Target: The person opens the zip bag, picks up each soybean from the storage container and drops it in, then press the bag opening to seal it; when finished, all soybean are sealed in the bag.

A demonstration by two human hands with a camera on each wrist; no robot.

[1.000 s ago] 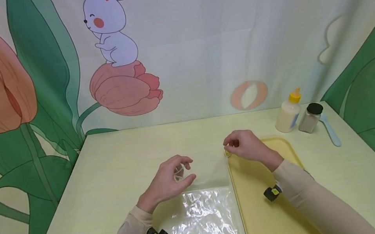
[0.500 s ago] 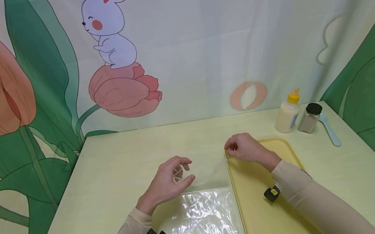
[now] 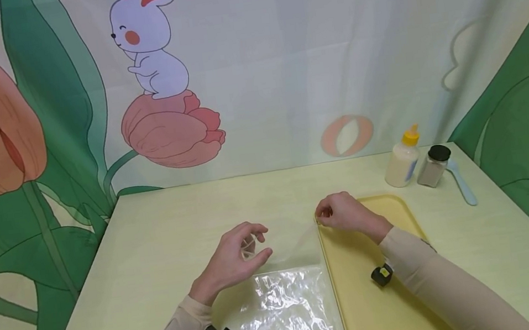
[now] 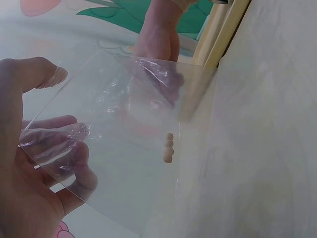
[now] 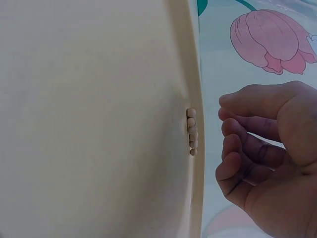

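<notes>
Near the middle of the head view the left hand (image 3: pixel 231 258) is curving round a clear plastic bag (image 4: pixel 129 141): in the left wrist view its bent fingers are holding one corner, on the left of the frame, while the thumb is standing away from them. Just right of centre, the right hand (image 3: pixel 343 213) is hovering at the upper-left corner of a yellow tray (image 3: pixel 367 296), fingers bending and tips drawing close together; whether they are pinching anything, I cannot tell.

And here, in the right wrist view, a row of small beige balls (image 5: pixel 192 131) is running along the tray's rim, right of centre, near those fingertips. A similar short row is showing through the plastic in the left wrist view; inside the bag or behind it, I cannot tell.

Low in the head view, glossy clear plastic (image 3: pixel 286 310) is glinting on the table (image 3: pixel 148 314), just left of the tray. Over at the upper right, a yellow-capped bottle (image 3: pixel 401 165), a black-lidded jar (image 3: pixel 433 168) and a light-blue utensil (image 3: pixel 464 186) are sitting close together.
</notes>
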